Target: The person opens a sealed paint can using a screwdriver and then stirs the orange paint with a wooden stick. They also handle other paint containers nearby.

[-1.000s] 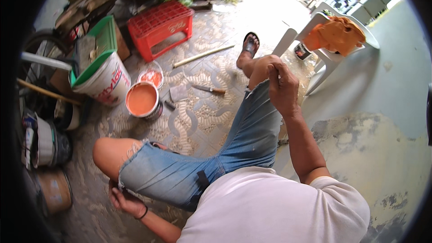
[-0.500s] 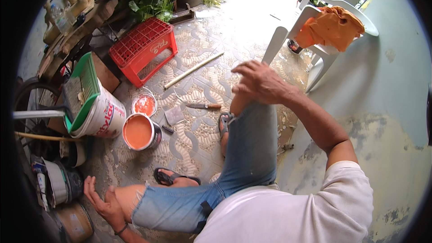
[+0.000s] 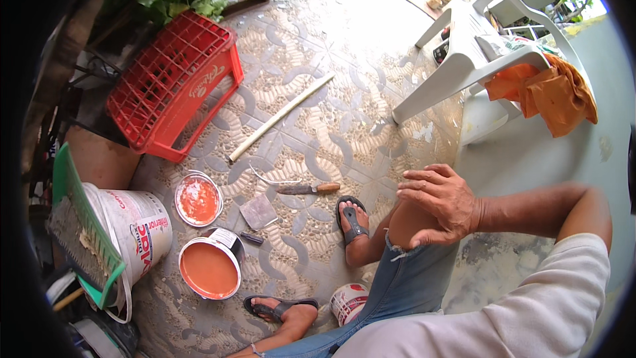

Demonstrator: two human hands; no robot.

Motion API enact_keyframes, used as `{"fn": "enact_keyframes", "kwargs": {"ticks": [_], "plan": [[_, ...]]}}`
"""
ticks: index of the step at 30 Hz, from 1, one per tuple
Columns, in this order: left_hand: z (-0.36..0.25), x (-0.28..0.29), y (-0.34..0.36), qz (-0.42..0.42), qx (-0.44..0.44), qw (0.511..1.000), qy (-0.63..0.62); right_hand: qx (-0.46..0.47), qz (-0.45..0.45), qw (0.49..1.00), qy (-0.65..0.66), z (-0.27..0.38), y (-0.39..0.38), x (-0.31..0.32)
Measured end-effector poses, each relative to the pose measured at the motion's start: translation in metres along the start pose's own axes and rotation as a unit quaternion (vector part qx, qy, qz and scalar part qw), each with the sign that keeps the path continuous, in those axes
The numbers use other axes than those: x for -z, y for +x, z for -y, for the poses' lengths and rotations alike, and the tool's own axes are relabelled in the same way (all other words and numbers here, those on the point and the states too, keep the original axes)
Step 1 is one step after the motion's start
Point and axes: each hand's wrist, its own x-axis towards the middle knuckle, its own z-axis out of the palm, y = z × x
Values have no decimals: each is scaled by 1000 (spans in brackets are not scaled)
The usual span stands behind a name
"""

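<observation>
My right hand point(image 3: 437, 202) lies over my bent right knee, palm down with fingers stretched out, and holds nothing. My left hand is outside the picture. On the floor ahead of my feet stands an open can of orange paint point(image 3: 210, 270), its label on the outer side. Beside it lies the can's lid point(image 3: 199, 199), smeared with orange paint. Nearby are a square grey sanding pad or block point(image 3: 259, 212), a small dark stick-like piece point(image 3: 252, 238) and a knife point(image 3: 308, 188) with a wooden handle.
A white bucket point(image 3: 149, 225) with a green dustpan point(image 3: 86, 225) stands at left, behind it a red crate point(image 3: 179, 83). A pale stick point(image 3: 281, 117) lies mid-floor. At right, a white plastic chair point(image 3: 457, 59) carries an orange cloth point(image 3: 550, 93). A small tub point(image 3: 349, 303) sits by my leg.
My view has turned and come closer to the floor things. The left hand, earlier at my left knee, has left the picture. My right hand has lowered onto the right knee.
</observation>
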Motion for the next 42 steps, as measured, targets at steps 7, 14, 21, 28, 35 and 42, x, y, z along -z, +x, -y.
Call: {"fn": "enact_keyframes", "kwargs": {"ticks": [7, 14, 21, 28, 35, 42], "plan": [[7, 17, 19, 107, 8, 993, -57, -55, 86, 990, 94, -26, 16, 20], [-8, 19, 78, 136, 33, 984, -107, -110, 137, 971, 165, -12, 23, 34], [-143, -12, 103, 236, 102, 965, -55, -50, 96, 983, 149, 45, 21, 31], [-366, 95, 158, 206, 122, 960, -148, -161, 28, 904, 394, 116, -23, 95], [-319, 180, 209, 6, 318, 916, -247, -266, 37, 839, 473, 60, -98, 173], [-337, 207, 259, 118, 435, 843, -293, -442, -75, 760, 471, -7, -142, 245]]}}
